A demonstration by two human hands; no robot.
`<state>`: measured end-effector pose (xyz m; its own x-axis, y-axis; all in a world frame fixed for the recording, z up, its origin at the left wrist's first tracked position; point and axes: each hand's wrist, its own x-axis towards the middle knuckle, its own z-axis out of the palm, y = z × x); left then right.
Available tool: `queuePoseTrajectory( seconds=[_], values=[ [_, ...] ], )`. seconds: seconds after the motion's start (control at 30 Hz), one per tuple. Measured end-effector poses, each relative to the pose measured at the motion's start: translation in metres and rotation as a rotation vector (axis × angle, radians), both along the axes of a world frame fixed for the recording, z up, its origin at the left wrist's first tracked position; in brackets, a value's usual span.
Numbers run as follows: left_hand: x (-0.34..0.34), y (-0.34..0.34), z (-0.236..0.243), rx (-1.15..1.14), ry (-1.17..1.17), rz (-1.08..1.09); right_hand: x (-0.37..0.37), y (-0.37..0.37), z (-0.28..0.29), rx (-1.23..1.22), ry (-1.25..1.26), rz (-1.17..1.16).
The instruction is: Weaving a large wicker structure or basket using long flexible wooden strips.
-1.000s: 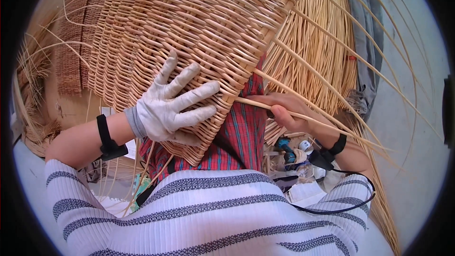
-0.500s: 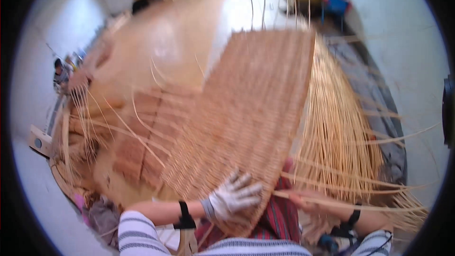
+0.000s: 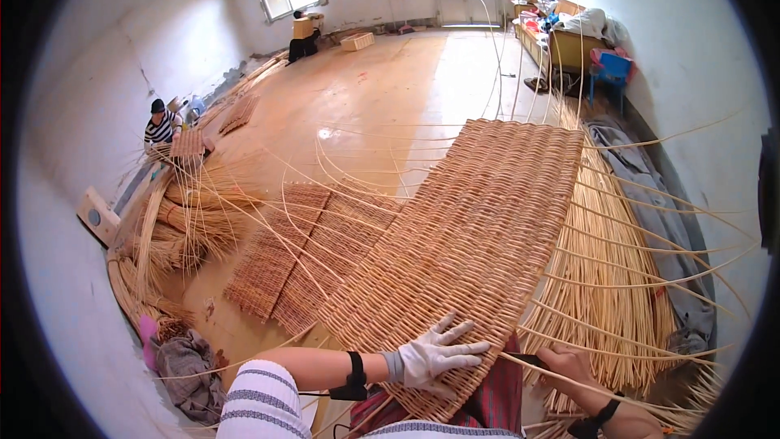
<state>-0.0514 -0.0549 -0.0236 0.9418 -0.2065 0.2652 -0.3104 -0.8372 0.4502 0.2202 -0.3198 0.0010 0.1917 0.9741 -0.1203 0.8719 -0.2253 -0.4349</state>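
A large woven wicker panel point(image 3: 471, 228) lies tilted across my lap, loose rods sticking out from its side and far edges. My left hand point(image 3: 439, 355), in a white glove, rests flat on its near end with fingers spread. Just off the panel's right edge, my bare right hand point(image 3: 566, 364) is closed around a dark, slim tool point(image 3: 526, 359). The tool points toward the panel's edge, beside a pale rod that runs past the hand; its exact kind is unclear. Red striped cloth point(image 3: 505, 386) shows beneath the panel.
A big bundle of pale rods point(image 3: 609, 293) lies to the right, along grey cloth point(image 3: 642, 179). Finished-looking wicker panels point(image 3: 276, 252) lie on the floor at left, near more rod bundles point(image 3: 183, 219). Two other people point(image 3: 161, 126) sit farther off, by the left and far walls.
My view has tilted up, and the panel sits farther right in it. My left hand remains on the panel. The dark tool now shows at my right hand, which was blurred beside a rod before.
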Motion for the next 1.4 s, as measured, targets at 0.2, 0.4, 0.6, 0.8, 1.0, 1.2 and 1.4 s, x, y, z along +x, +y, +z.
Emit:
queuePoseTrajectory(
  seconds=[0.2,0.4,0.6,0.8,1.0,1.2,1.4],
  values=[
    [-0.001,0.005,0.004,0.003,0.008,-0.044,-0.009,0.004,0.027,-0.189,0.321,-0.037],
    [-0.003,0.007,-0.001,-0.017,-0.016,-0.019,-0.008,-0.002,0.010,-0.011,0.175,-0.038],
    [0.002,0.007,-0.010,-0.005,-0.011,-0.041,0.002,-0.001,-0.008,-0.354,0.633,-0.148],
    [-0.006,0.003,-0.017,-0.086,-0.107,0.025,-0.010,-0.001,-0.007,-0.152,0.536,-0.130],
    [-0.005,0.003,-0.018,-0.189,-0.124,0.001,-0.014,-0.005,-0.011,-0.279,0.631,-0.152],
    [-0.008,0.010,-0.022,-0.228,-0.157,-0.027,0.001,-0.058,-0.031,-0.456,0.774,-0.239],
    [-0.004,0.004,-0.020,-0.236,-0.134,0.018,-0.001,-0.093,-0.056,-0.630,1.030,-0.182]
  ],
)
